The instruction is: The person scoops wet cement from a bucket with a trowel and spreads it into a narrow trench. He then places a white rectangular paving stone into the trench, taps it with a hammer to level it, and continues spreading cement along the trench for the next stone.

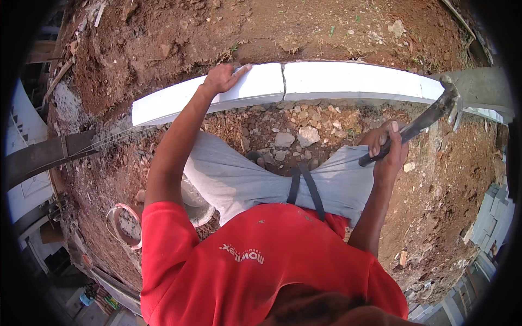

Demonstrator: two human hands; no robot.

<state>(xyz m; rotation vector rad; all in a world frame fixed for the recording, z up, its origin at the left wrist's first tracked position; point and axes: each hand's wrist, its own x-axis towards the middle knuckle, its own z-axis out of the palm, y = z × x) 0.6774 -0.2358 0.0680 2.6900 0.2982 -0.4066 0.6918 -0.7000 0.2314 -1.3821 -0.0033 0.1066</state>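
Observation:
A row of white building blocks runs across the view in front of me, with a narrow dark joint between the left block [255, 83] and the longer right block [348, 79]. My left hand [222, 79] is closed over the far edge of the left block, its thumb lying along the top. In my right hand [392, 149], beside my right knee, is a hammer [424, 120], gripped near the end of its dark handle. Its head is raised over the right end of the row, apart from my left hand.
Stones [308, 136] and rubble lie between my legs and the blocks. Reddish soil [304, 27] rises beyond the row. A string [117, 139] stretches from a grey beam [49, 157] at left. A round hoop [124, 225] and a bucket [196, 206] are by my left side; grey blocks [492, 220] are stacked right.

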